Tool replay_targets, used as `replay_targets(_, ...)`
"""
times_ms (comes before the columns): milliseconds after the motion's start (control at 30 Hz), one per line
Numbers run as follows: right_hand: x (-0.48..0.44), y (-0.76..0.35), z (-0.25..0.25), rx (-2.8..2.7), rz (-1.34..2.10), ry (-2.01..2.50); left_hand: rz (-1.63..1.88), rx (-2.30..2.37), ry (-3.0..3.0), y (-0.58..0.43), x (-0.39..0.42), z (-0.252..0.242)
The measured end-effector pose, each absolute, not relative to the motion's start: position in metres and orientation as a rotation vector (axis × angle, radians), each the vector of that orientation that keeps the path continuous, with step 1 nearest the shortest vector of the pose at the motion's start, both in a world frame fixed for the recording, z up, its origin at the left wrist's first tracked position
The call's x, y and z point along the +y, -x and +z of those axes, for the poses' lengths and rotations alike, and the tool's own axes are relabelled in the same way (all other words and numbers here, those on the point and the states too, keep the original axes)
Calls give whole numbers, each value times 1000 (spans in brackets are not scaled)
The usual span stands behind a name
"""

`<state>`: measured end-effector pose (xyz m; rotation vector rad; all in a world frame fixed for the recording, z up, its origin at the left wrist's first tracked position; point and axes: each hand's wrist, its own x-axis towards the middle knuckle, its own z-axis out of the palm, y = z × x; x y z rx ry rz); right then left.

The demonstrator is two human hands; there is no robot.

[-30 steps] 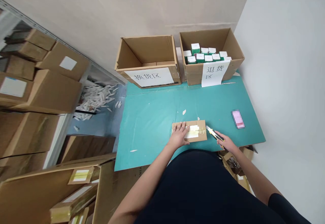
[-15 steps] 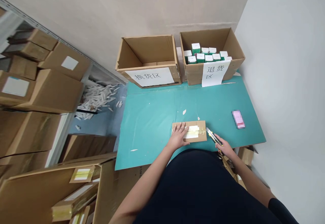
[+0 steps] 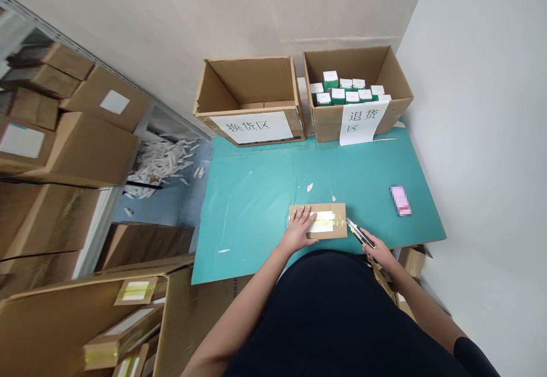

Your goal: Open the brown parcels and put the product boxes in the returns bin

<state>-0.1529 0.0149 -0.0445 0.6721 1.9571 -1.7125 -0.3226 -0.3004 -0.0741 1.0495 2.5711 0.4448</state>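
Observation:
A small flat cardboard parcel [image 3: 331, 217] with a white label and yellowish tape lies near the front edge of the teal table [image 3: 256, 195]. My left hand [image 3: 299, 230] rests flat on the parcel's left half, fingers spread. My right hand [image 3: 376, 250] grips a yellow and black utility knife [image 3: 358, 232]. The knife's tip touches the parcel's right front corner.
Two open cartons stand at the table's back: the left one [image 3: 250, 99] looks nearly empty, the right one [image 3: 356, 89] holds several green and white boxes. A pink item [image 3: 400, 200] lies at the right. Stacked cartons [image 3: 64, 138] fill the left side; more cartons [image 3: 128, 320] sit lower left.
My right hand has brought the knife a little leftward, from just beside the parcel to its right front corner. The left hand has stayed on the parcel.

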Motion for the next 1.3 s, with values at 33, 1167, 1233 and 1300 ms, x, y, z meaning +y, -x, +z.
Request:
replay_targets(33,18,154,-44,1967,-1698,-650,448,2571,-1054,323,-301,-74)
replay_targets(1167,-5,137,-33,1926,-1750,-817,457,2548,-1054,323,-301,-73)
replay_targets(1233,-3,135,-32,1927,-1745,-814,450,2547,-1055,323,-300,-71)
replay_targets(1300,-2,130,-33,1937,-1728,-805,448,2547,-1053,324,-300,-71)
